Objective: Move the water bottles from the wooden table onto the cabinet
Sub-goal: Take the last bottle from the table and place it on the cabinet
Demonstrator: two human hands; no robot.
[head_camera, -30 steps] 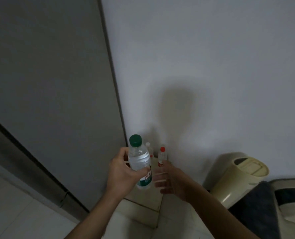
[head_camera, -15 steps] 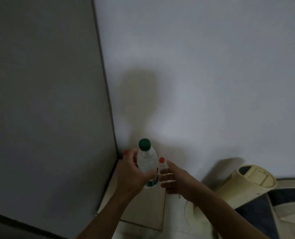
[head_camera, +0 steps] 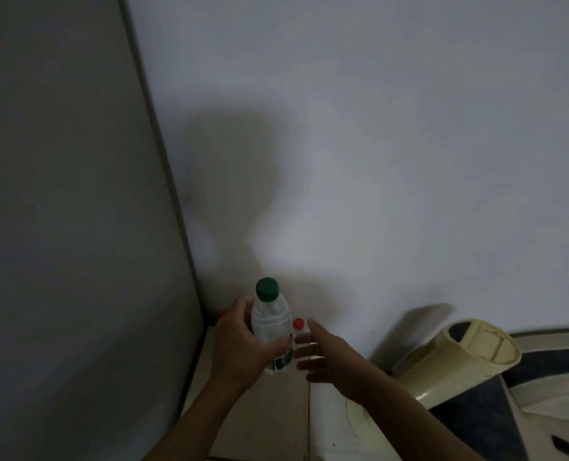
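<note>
Dim grey surfaces fill the view: at far left a tall flat panel (head_camera: pixel 60 194), meeting a pale wall (head_camera: pixel 376 128) at a corner. Below that corner lies the light top of the cabinet (head_camera: pixel 276 414), a seam running down it.

Just right of the panel, a red cap (head_camera: pixel 223 314) shows at the corner behind the thumb of the left hand (head_camera: pixel 240 347). The left hand is clasped around the body of a clear water bottle (head_camera: pixel 271 324) with a green cap (head_camera: pixel 267 289); the bottle stands upright, its base over the cabinet top, contact with the surface hidden by the fingers. Immediately right, a second red cap (head_camera: pixel 298 324) marks another bottle, its body largely hidden behind the held one. The right hand (head_camera: pixel 323 354) hovers beside it, fingers spread, holding nothing.

Further right, a cream cylindrical bin (head_camera: pixel 456 357) leans near a dark cloth (head_camera: pixel 482 424).

Risk, as judged: the placement zone is crowded. Lowering the held bottle between the red-capped ones could nudge either, toppling it against the wall or off the edge. Poor light makes judging the gap harder; releasing before the base sits flat would let the bottle tip.
</note>
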